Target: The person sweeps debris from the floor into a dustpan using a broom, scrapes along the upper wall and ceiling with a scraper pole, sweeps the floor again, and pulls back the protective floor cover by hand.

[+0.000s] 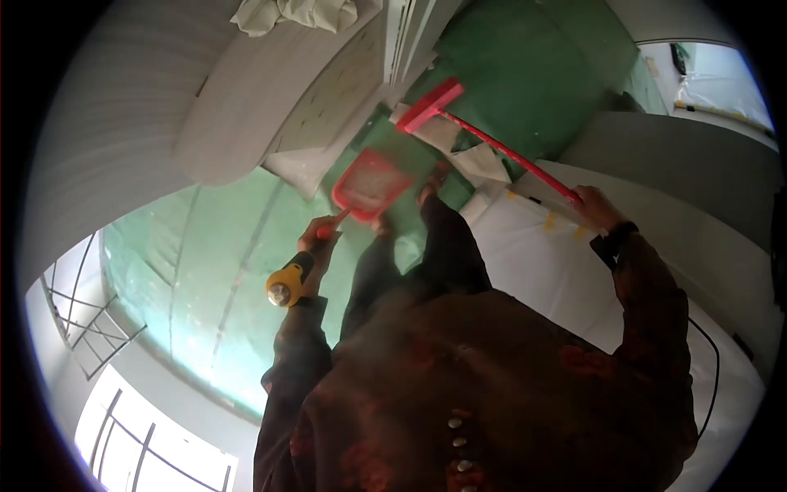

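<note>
Yellow-black object (288, 280) just below left hand (318, 236), at the wrist; can't tell what it is or how it's held. Left hand clenched on dustpan (345, 182) handle, covering part of it. Dustpan up-right of that hand, contents greyish, too blurred to identify. Broom (492, 143) slants up-left from right hand (596, 209), bristles unclear. Right hand grasps broom handle, hiding its end. Cable (716, 361) below right hand, ends hidden.
</note>
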`<state>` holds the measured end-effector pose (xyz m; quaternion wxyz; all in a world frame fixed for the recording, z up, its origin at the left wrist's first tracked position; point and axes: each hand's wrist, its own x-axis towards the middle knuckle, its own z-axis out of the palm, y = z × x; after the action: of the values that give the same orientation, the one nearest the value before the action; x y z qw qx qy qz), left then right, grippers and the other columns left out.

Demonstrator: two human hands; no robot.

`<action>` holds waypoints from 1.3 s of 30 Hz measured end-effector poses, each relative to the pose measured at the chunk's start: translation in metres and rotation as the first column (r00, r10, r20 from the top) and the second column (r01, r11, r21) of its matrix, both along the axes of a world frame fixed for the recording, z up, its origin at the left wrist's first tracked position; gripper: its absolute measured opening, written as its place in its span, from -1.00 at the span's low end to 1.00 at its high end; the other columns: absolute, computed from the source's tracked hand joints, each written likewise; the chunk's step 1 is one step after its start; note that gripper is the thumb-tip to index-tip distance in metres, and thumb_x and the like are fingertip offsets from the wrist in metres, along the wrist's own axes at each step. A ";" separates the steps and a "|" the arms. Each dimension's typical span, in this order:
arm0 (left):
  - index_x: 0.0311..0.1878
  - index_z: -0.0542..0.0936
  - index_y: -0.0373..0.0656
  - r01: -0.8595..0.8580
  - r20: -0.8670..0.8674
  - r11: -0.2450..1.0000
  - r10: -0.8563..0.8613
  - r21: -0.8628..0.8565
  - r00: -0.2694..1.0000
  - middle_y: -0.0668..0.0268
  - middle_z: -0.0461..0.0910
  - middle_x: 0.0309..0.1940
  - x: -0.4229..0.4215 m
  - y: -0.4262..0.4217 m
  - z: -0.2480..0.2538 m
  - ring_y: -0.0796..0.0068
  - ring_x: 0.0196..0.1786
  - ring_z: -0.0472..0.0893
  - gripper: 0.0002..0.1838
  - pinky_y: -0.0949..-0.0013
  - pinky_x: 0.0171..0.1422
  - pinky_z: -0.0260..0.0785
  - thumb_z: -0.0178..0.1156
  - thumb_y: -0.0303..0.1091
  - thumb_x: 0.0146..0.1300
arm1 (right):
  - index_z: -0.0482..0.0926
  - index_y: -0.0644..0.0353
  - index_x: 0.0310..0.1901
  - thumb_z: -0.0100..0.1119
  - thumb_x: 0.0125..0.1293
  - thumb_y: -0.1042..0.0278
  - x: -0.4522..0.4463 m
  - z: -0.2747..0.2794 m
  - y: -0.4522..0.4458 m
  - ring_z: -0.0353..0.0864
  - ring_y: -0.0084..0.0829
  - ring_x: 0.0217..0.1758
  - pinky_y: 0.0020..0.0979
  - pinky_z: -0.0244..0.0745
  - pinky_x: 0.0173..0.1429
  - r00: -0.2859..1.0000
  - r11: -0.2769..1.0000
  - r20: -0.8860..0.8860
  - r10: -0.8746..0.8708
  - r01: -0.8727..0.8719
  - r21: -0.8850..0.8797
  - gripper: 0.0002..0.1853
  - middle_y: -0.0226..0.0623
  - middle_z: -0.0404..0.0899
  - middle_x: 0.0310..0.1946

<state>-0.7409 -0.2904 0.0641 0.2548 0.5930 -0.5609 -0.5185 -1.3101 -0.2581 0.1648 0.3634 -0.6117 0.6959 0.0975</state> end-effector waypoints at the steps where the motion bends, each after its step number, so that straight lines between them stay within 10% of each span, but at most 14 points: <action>1: -0.16 0.54 -0.17 0.001 0.001 0.999 -0.001 -0.051 1.000 0.29 0.60 -0.23 0.002 0.000 -0.002 0.50 -0.16 0.56 -0.74 0.43 0.00 0.39 0.28 -0.52 0.04 | 0.49 0.36 -0.42 0.04 0.12 0.25 -0.002 0.004 -0.010 0.48 0.08 -0.39 -0.12 0.36 -0.28 0.999 1.000 -0.038 -0.011 0.011 -0.013 -0.73 0.09 0.50 -0.51; 12: -0.15 0.54 -0.19 -0.062 0.115 0.998 0.066 -0.032 0.991 0.26 0.58 -0.25 -0.024 -0.014 0.014 0.46 -0.16 0.55 -0.73 0.43 -0.01 0.37 0.24 -0.57 0.02 | 0.53 0.33 -0.26 0.03 0.10 0.29 -0.132 -0.005 -0.058 0.56 0.00 -0.28 -0.16 0.42 -0.20 0.983 0.947 -0.185 0.003 0.056 0.315 -0.73 0.07 0.56 -0.38; 14: -0.15 0.54 -0.19 -0.079 0.107 0.995 0.085 -0.059 0.991 0.25 0.58 -0.24 -0.041 -0.018 0.017 0.44 -0.17 0.56 -0.74 0.43 -0.02 0.37 0.23 -0.56 0.03 | 0.53 0.31 -0.24 0.05 0.11 0.29 -0.210 -0.043 -0.005 0.54 0.02 -0.17 -0.12 0.42 -0.09 0.905 0.997 -0.425 0.035 -0.005 0.072 -0.73 0.04 0.56 -0.28; 16: -0.15 0.54 -0.18 -0.091 0.135 0.991 0.103 -0.094 0.985 0.26 0.58 -0.25 -0.052 -0.020 0.015 0.46 -0.17 0.56 -0.74 0.42 -0.02 0.37 0.22 -0.57 0.03 | 0.53 0.29 -0.21 0.05 0.14 0.26 -0.219 -0.032 0.006 0.51 0.01 -0.08 -0.12 0.41 -0.01 0.805 0.951 -0.582 0.117 0.077 0.299 -0.72 0.03 0.55 -0.19; 26: -0.14 0.54 -0.18 -0.173 0.103 0.984 0.177 -0.048 0.979 0.29 0.60 -0.27 -0.086 -0.036 -0.004 0.50 -0.18 0.55 -0.75 0.42 -0.03 0.39 0.29 -0.46 0.07 | 0.49 0.25 -0.11 0.09 0.13 0.31 -0.204 -0.052 0.004 0.54 -0.05 -0.06 -0.14 0.44 -0.03 0.795 0.893 -0.588 0.146 0.150 0.425 -0.70 0.00 0.56 -0.20; 28: -0.14 0.54 -0.18 -0.206 0.114 0.977 0.211 -0.051 0.971 0.29 0.59 -0.27 -0.086 -0.030 -0.008 0.49 -0.18 0.55 -0.74 0.41 -0.03 0.39 0.29 -0.43 0.08 | 0.43 0.28 -0.01 0.12 0.09 0.34 -0.165 -0.071 -0.019 0.51 -0.04 -0.06 -0.13 0.40 0.03 0.855 0.992 -0.505 0.122 -0.112 0.051 -0.60 0.03 0.52 -0.13; 32: -0.13 0.53 -0.18 -0.170 0.104 0.983 0.177 -0.074 0.979 0.27 0.58 -0.25 -0.098 -0.038 -0.017 0.45 -0.17 0.56 -0.72 0.39 -0.03 0.39 0.30 -0.41 0.07 | 0.44 0.32 -0.13 0.06 0.12 0.29 -0.043 -0.133 -0.072 0.51 -0.20 -0.44 -0.24 0.40 -0.31 0.925 0.959 0.317 0.209 -0.131 -0.251 -0.67 -0.13 0.52 -0.51; 34: -0.13 0.53 -0.18 -0.199 0.032 0.980 0.198 -0.001 0.980 0.27 0.57 -0.25 -0.101 -0.035 -0.012 0.43 -0.17 0.56 -0.73 0.40 -0.03 0.39 0.29 -0.42 0.07 | 0.43 0.32 -0.05 0.12 0.14 0.32 0.066 -0.112 -0.099 0.48 -0.43 -0.50 -0.35 0.40 -0.36 0.819 0.923 0.508 -0.267 0.066 0.379 -0.64 -0.25 0.51 -0.53; 35: -0.13 0.53 -0.18 -0.205 -0.051 0.978 0.208 0.047 0.977 0.27 0.57 -0.25 -0.103 -0.035 -0.012 0.42 -0.17 0.56 -0.73 0.40 -0.03 0.38 0.27 -0.44 0.07 | 0.40 0.30 0.05 0.16 0.13 0.32 0.105 -0.119 -0.100 0.50 -0.40 -0.47 -0.40 0.41 -0.33 0.741 0.939 0.617 -0.265 0.053 0.340 -0.56 -0.27 0.51 -0.52; 39: -0.13 0.52 -0.20 -0.170 -0.101 0.985 0.165 -0.040 0.981 0.26 0.56 -0.25 -0.102 -0.031 -0.017 0.39 -0.16 0.56 -0.76 0.41 -0.02 0.37 0.22 -0.45 0.10 | 0.38 0.19 0.12 0.22 0.04 0.36 0.235 -0.078 -0.123 0.50 -0.24 -0.11 -0.30 0.40 -0.01 0.598 0.918 0.703 0.385 -0.172 -0.356 -0.46 -0.12 0.50 -0.18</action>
<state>-0.8433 -0.3217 0.0466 0.3389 0.6059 -0.5081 -0.5099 -1.0751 -0.3814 0.0869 0.5209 -0.7377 0.3793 -0.2013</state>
